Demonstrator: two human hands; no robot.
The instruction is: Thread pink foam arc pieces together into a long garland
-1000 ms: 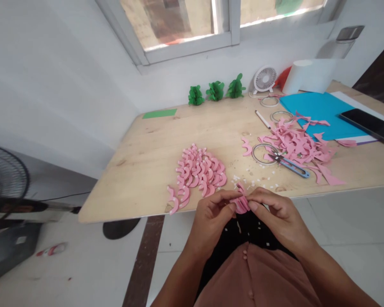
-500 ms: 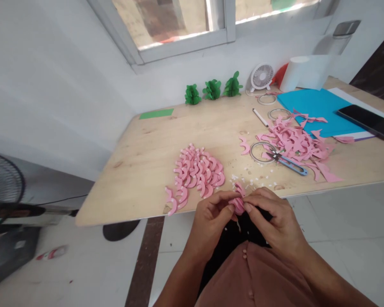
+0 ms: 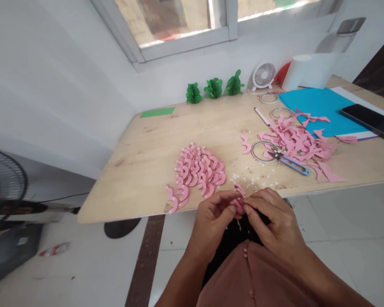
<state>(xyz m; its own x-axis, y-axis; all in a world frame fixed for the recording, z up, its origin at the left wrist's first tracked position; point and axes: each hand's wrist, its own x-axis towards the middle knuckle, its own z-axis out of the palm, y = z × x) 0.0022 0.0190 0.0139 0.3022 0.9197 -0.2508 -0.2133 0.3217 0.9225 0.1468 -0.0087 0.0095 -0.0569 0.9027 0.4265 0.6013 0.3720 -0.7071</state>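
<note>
Both my hands meet just off the near edge of the wooden table (image 3: 147,157), over my lap. My left hand (image 3: 211,224) and my right hand (image 3: 272,221) each pinch the same small bundle of pink curved paper pieces (image 3: 238,204) between thumb and fingers. Only the bundle's top shows; the rest is hidden by my fingers. A pile of pink crescent cut-outs (image 3: 198,170) lies on the table just beyond my left hand. Small white paper bits (image 3: 252,178) are scattered ahead of my right hand.
Pink paper scraps (image 3: 294,140), blue-handled snips (image 3: 291,162) and tape rings (image 3: 260,151) lie right of centre. Blue paper (image 3: 320,108), a phone (image 3: 368,121), a pen (image 3: 262,116), a small fan (image 3: 264,76), three green paper trees (image 3: 214,88) and a green sheet (image 3: 156,112) sit farther back. A floor fan (image 3: 6,187) stands left.
My fingertips have drawn closer together on the pink bundle, covering more of it. The hands stay in the same spot; the view has shifted slightly.
</note>
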